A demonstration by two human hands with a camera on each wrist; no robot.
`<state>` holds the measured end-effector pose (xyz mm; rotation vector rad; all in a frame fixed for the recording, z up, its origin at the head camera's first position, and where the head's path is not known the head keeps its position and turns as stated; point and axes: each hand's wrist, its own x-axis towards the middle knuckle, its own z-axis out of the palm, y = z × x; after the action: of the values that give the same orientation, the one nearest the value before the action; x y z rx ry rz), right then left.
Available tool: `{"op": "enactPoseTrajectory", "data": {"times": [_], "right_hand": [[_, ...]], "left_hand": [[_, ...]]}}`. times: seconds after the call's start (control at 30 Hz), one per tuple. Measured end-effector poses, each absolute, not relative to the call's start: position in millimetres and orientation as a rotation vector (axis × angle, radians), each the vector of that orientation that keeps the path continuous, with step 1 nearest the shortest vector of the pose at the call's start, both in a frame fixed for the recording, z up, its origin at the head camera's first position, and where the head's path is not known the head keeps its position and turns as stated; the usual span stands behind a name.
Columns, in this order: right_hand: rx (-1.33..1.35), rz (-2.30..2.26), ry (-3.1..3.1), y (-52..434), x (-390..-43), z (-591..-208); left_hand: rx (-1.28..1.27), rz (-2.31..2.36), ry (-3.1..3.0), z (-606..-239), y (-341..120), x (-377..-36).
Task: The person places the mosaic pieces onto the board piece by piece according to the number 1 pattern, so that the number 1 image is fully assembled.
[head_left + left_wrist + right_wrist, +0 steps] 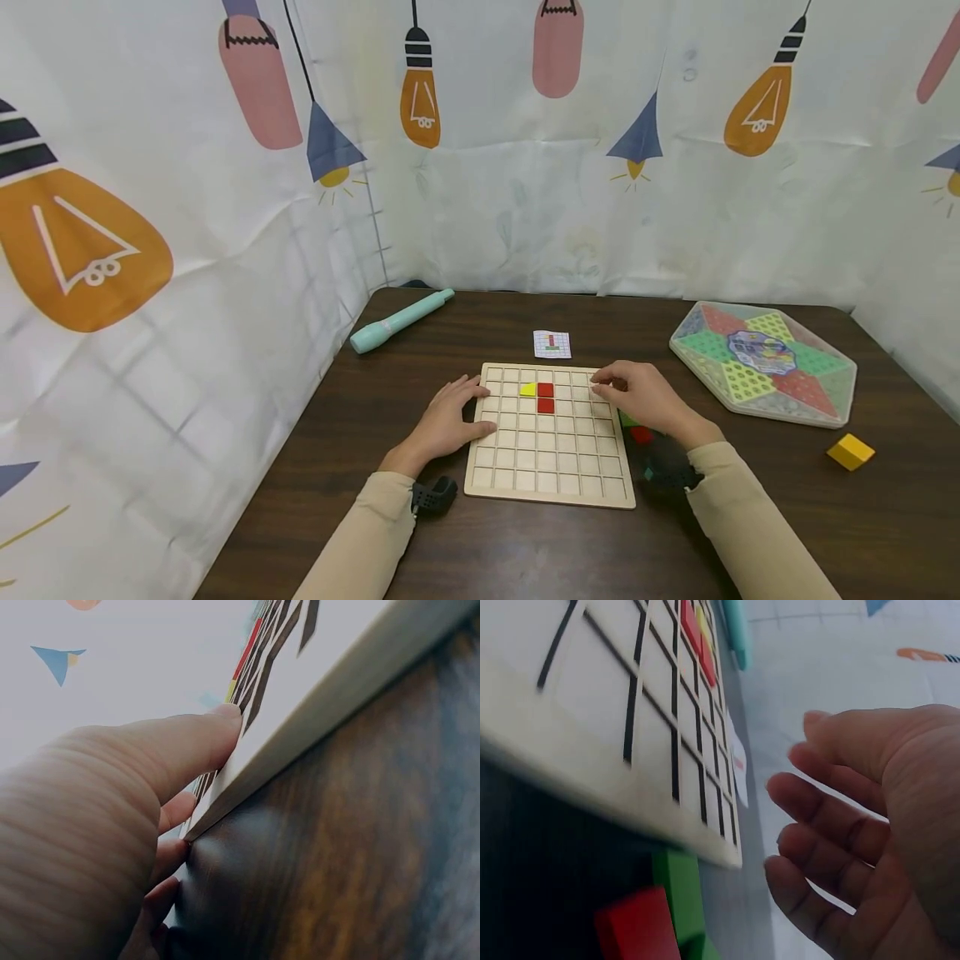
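Observation:
A square wooden grid board (550, 496) lies on the table. One yellow piece (528, 389) sits in its upper part beside a red block (546, 390), and a second red block (546, 406) is just below that one. At the board's left edge, my left hand (444, 421) rests with thumb and fingers spread; the thumb (202, 742) touches the rim. My right hand (642, 396) hovers by the upper right corner, fingers (810, 802) loosely bent and nothing between them. Beneath it, a green block (681, 892) and a red block (639, 924) lie beside the board, partly hidden in the head view.
A small card (551, 344) with a printed grid pattern lies behind the board. Farther left is a light teal tube-shaped object (401, 321). A hexagonal patterned box (762, 362) occupies the back right, with a yellow block (851, 452) in front of it. Printed curtains surround the table.

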<state>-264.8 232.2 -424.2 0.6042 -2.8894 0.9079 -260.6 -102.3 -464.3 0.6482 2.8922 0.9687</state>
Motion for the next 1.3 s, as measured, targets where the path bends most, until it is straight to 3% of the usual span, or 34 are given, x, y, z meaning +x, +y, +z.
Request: {"op": "enactPoseTrajectory", "data": {"times": [0.47,1.3], "right_hand": [[0.789,0.900,-3.167,286.6,-261.4,-413.7],[0.828,0.831,-3.252,293.9,-259.0,-419.5]], "left_hand": [[0.619,0.976,2.891,-464.4,-105.4,-261.9],[0.643,0.941,2.899,-465.2,-101.5,-264.2]]}}
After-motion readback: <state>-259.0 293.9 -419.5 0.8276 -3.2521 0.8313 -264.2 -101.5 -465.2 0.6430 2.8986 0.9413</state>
